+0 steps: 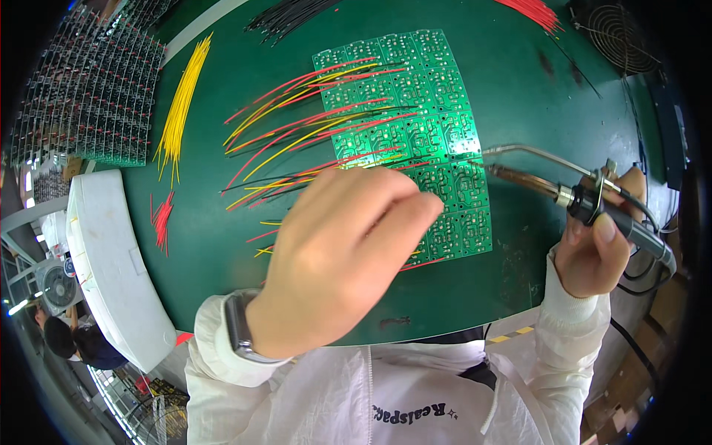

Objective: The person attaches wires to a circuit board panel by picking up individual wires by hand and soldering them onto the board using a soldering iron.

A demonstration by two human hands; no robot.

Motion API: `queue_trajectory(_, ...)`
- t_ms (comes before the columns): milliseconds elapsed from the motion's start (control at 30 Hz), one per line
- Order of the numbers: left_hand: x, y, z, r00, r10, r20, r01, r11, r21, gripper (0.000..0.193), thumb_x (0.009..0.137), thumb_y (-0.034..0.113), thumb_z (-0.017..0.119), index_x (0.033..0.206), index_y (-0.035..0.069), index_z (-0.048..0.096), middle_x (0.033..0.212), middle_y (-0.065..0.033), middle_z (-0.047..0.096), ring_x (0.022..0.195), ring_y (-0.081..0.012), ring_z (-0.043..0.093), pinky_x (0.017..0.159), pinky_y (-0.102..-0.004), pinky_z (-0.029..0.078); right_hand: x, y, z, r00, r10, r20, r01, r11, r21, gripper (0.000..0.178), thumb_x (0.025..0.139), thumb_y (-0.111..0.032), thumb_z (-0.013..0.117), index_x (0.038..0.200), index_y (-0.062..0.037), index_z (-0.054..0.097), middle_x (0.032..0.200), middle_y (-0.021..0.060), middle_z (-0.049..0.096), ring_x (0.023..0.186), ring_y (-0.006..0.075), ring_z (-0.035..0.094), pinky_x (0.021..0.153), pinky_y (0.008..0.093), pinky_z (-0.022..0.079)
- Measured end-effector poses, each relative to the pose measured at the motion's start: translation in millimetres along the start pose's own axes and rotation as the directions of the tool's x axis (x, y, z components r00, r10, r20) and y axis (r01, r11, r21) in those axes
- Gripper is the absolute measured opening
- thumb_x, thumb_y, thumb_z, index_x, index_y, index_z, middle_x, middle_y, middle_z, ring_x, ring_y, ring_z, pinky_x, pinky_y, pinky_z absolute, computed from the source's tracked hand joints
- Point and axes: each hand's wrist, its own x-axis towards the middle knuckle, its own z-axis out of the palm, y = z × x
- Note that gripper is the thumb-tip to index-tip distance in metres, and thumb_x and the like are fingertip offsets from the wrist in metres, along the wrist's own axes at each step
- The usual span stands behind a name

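A green panel of joined circuit boards (430, 89) lies on the green work table. Rows of red, yellow and black wires (297, 141) run from it toward the left. Over the panel's lower left part is my left hand (345, 245), its fingers curled and pressed together. Whatever they hold is hidden behind the knuckles. At the right, my right hand (597, 248) grips a soldering iron (586, 204) with a thin metal tube fixed along it. The iron's tip points left, close to the panel's right edge.
Left of the panel lie a yellow wire bundle (181, 111) and short red wires (163, 222). Black wires (289, 18) and more red wires (530, 13) lie at the far side. A white foam block (111, 259), populated boards (89, 96) and a round fan grille (615, 33) flank them.
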Motion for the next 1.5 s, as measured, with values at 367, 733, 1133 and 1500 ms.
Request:
queue_trajectory(367, -2.9, -0.4, 10.5, 0.997, 0.068, -0.038, -0.065, 0.995, 0.078, 0.024, 0.057, -0.005, 0.07, 0.079, 0.002, 0.064, 0.075, -0.0048, 0.055, 0.064, -0.0199, 0.051, 0.056, -0.0309, 0.036, -14.1, -11.0, -1.6, 0.988, 0.143, -0.059, -0.146, 0.988, -0.055, 0.044, 0.061, -0.026, 0.071, 0.079, -0.0066, 0.036, 0.07, 0.0052, 0.045, 0.059, 0.0102, 0.041, 0.058, 0.0222, 0.037)
queue_trajectory(733, -1.1, 1.2, 11.1, 0.997, 0.07, -0.044, -0.066, 0.994, 0.084, 0.024, 0.055, -0.004, 0.07, 0.078, 0.001, 0.064, 0.074, -0.0055, 0.055, 0.064, -0.0201, 0.051, 0.056, -0.0306, 0.036, -11.5, -6.0, 2.7, 0.999, 0.047, 0.021, -0.046, 0.996, -0.081, 0.035, 0.066, -0.022, 0.063, 0.08, -0.0035, 0.037, 0.067, 0.0023, 0.039, 0.053, 0.0061, 0.038, 0.045, 0.0142, 0.028)
queue_trajectory(1133, -2.1, 1.5, 10.2, 0.998, 0.044, -0.038, -0.041, 0.996, 0.075, 0.024, 0.055, -0.005, 0.07, 0.078, 0.001, 0.064, 0.074, -0.0049, 0.055, 0.063, -0.0192, 0.051, 0.056, -0.0298, 0.036, -13.2, -5.9, -0.8, 0.997, 0.076, 0.027, -0.072, 0.989, -0.128, 0.037, 0.065, -0.024, 0.063, 0.082, -0.0043, 0.037, 0.072, 0.0028, 0.041, 0.054, 0.0054, 0.039, 0.046, 0.0132, 0.031)
queue_trajectory(1500, -2.9, 0.2, 11.1, 0.998, 0.045, -0.038, -0.042, 0.996, 0.078, 0.025, 0.055, -0.005, 0.071, 0.079, 0.001, 0.064, 0.075, -0.005, 0.056, 0.064, -0.0189, 0.052, 0.056, -0.0293, 0.037, -13.0, -3.5, 0.5, 0.996, 0.089, 0.03, -0.083, 0.985, -0.149, 0.037, 0.065, -0.025, 0.064, 0.08, -0.0052, 0.036, 0.071, 0.0026, 0.041, 0.053, 0.0054, 0.038, 0.045, 0.0136, 0.029)
